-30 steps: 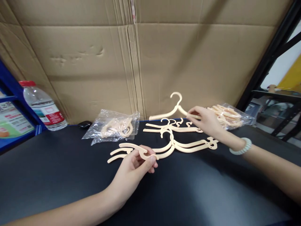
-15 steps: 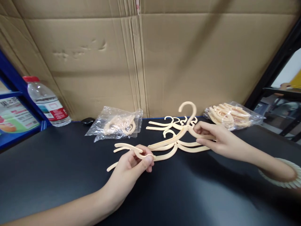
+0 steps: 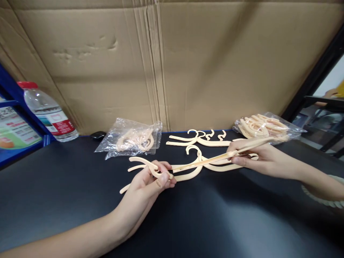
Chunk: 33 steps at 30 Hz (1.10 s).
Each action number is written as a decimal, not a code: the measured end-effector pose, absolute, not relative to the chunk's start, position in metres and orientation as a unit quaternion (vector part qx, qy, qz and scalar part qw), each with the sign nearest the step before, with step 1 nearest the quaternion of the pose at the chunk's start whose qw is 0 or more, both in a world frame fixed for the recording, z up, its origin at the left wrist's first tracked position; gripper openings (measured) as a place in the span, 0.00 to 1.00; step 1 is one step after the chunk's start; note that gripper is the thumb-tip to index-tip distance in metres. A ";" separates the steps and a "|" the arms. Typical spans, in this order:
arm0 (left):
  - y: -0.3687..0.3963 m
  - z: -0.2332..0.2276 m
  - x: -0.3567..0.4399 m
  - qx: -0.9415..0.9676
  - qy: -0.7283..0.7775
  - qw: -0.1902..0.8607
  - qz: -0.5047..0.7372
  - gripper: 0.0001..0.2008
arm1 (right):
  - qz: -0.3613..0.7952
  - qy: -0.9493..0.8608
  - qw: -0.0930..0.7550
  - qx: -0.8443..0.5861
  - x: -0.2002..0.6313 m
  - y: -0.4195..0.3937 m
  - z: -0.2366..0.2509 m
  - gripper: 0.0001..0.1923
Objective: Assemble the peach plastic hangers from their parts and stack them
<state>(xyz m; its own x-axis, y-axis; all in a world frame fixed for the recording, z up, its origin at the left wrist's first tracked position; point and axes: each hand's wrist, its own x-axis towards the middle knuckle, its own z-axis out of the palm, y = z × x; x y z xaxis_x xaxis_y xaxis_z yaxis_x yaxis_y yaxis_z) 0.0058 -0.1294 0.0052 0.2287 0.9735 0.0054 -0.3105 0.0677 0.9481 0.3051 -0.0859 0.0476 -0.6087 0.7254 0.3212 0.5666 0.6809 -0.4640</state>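
A small S-shaped beige hook [image 3: 143, 162] is pinched between the thumb and fingers of my left hand [image 3: 154, 179]. My right hand [image 3: 249, 156] grips a beige clothes hanger [image 3: 209, 162], seen nearly edge-on, by its right part. The free end of that hanger reaches close to my left fingertips; whether they touch is unclear. Beneath both hands other beige hangers [image 3: 189, 176] lie flat on the table, partly hidden by my left hand and the held hanger.
Farther back lie more hanger pieces [image 3: 215, 143] and two small hooks [image 3: 221, 136]. Clear bags of beige parts sit at left [image 3: 134, 139] and right [image 3: 258, 127]. A water bottle [image 3: 51, 116] stands far left near a black object [image 3: 98, 135]. Behind rises a cardboard wall [image 3: 215, 64].
My right hand has turned the hanger from upright, hook showing, to nearly edge-on. My left hand keeps the small hook, now tilted slightly differently. The view has shifted a little.
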 end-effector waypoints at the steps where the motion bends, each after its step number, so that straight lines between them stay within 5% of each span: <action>1: -0.129 0.005 0.006 0.461 0.355 0.640 0.502 0.07 | 0.158 -0.886 0.247 -0.360 0.305 -0.086 0.048 0.14; 24: -0.129 0.007 0.005 0.435 0.394 0.619 0.523 0.11 | 0.121 -0.904 0.293 -0.287 0.291 -0.096 0.035 0.10; 33: -0.129 0.004 0.007 0.451 0.385 0.600 0.537 0.12 | 0.051 -0.867 0.320 -0.378 0.284 -0.104 0.035 0.14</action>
